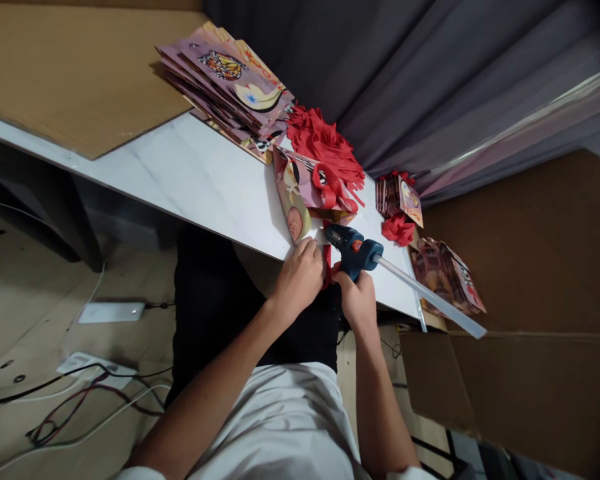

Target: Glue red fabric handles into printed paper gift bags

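My right hand (359,300) is wrapped round the handle of a dark blue glue gun (347,243), whose nozzle points left over the table edge. A long translucent glue stick (430,293) juts from its back. A red ribbon (327,267) hangs between my two hands at the table's edge. My left hand (300,277) is closed at that ribbon, its fingertips partly hidden and close to the lower end of a printed paper gift bag (290,190). The bag lies on the white table (230,180) with a red ribbon bow (330,190) on it.
Flat printed bags (225,80) are stacked at the back left, beside a heap of red ribbons (325,143). Smaller bag stacks (397,197) and a red bow (398,229) sit right. Cardboard (80,73) covers the left end; a carton (530,267) stands right. Cables and power strips (97,370) lie below.
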Motion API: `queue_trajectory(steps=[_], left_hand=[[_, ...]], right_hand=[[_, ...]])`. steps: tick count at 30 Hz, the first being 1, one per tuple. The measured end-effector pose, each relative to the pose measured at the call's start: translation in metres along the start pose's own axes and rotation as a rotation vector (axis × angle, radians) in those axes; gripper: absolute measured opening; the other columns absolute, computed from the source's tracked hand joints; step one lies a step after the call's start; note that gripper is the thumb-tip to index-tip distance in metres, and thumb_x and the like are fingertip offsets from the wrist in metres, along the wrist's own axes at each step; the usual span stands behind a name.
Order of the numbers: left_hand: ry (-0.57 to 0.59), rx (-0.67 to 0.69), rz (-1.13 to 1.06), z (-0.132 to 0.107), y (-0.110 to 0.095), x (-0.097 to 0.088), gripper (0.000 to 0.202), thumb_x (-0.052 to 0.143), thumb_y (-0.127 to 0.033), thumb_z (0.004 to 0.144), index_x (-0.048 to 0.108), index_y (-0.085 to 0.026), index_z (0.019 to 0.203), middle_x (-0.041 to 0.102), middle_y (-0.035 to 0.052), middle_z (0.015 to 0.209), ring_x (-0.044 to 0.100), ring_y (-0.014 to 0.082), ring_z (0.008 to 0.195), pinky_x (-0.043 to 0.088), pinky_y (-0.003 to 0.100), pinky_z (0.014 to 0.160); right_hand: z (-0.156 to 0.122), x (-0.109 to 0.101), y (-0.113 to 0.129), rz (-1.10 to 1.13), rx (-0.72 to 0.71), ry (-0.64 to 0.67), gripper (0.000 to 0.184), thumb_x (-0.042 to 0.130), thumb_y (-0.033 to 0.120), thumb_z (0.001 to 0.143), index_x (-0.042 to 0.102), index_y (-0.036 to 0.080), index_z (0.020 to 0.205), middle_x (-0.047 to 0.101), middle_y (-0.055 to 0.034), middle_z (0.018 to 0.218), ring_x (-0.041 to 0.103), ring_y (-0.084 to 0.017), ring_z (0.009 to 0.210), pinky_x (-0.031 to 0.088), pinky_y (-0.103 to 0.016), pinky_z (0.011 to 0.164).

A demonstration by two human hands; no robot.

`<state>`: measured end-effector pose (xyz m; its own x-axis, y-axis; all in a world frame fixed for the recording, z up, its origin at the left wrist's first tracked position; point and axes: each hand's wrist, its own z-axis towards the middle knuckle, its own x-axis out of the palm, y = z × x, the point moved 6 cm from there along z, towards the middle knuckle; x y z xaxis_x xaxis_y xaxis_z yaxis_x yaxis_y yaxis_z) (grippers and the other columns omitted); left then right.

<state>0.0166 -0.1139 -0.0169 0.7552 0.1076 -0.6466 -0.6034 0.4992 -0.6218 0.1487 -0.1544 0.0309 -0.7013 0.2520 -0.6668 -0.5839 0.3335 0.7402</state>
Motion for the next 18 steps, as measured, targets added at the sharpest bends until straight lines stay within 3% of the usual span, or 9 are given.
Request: queue_trajectory(steps=[8,14,18], left_hand=[[-0.022,0.002,0.022,0.003,0.0,-0.003,0.037,0.047,-0.01,0.105,0.075,-0.003,0.128,0.074,0.026,0.139,0.065,0.0343,0.144,0.054,0.048,0.124],[-0.037,-0.002,-0.019,0.002,0.0,-0.005,0.035,0.049,-0.01,0.104,0.077,-0.01,0.125,0.076,0.0219,0.135,0.065,0.0329,0.143,0.055,0.051,0.123],[-0.039,0.003,-0.016,0.002,0.001,-0.004,0.035,0.05,-0.01,0.104,0.077,-0.01,0.126,0.076,0.0216,0.135,0.065,0.0327,0.143,0.055,0.05,0.124]], right_hand=[[0.008,-0.003,-0.007,0.118,0.015,0.02,0.021,0.067,0.042,0.071,0.066,0.021,0.069,0.055,0.0027,0.061,0.044,-0.017,0.064,0.039,-0.032,0.065],[0.011,0.005,-0.014,0.317,-0.048,0.079,0.017,0.069,0.035,0.074,0.073,0.018,0.078,0.069,-0.0002,0.076,0.057,-0.019,0.077,0.047,-0.031,0.077],[0.011,0.008,-0.026,0.39,0.021,0.053,0.027,0.073,0.037,0.074,0.08,0.018,0.091,0.071,0.0004,0.076,0.059,-0.019,0.072,0.048,-0.03,0.072]])
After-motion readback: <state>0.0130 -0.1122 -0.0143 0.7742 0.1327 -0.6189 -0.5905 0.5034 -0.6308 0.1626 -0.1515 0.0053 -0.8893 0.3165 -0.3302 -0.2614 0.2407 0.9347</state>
